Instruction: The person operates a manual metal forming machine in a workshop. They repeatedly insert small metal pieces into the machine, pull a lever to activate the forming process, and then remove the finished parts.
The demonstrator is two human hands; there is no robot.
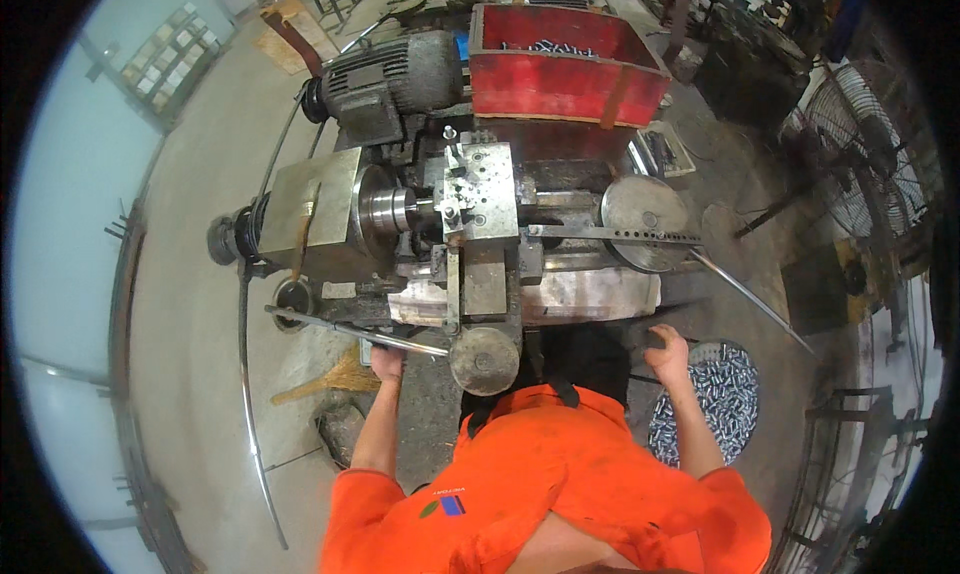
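My left hand (pixel 388 362) is low beside the machine, just under a steel lever bar (pixel 350 332). Its fingers are mostly hidden by the bar and the machine's edge. My right hand (pixel 670 356) is right of my body, fingers curled in; whatever they hold, if anything, is too small to make out. Close by it, a container of small shiny metal parts (pixel 706 399) stands low. In front of me is a small lathe, with a round chuck (pixel 385 211) facing a tool post block (pixel 480 192). A round knob (pixel 484 361) sits at its front.
A red bin (pixel 560 74) with metal parts stands behind the lathe, beside a motor (pixel 385 79). A round disc (pixel 645 214) and a long handle (pixel 755 302) extend right. A caged fan (pixel 865 139) stands at the far right. A straw broom (pixel 335 376) lies at left.
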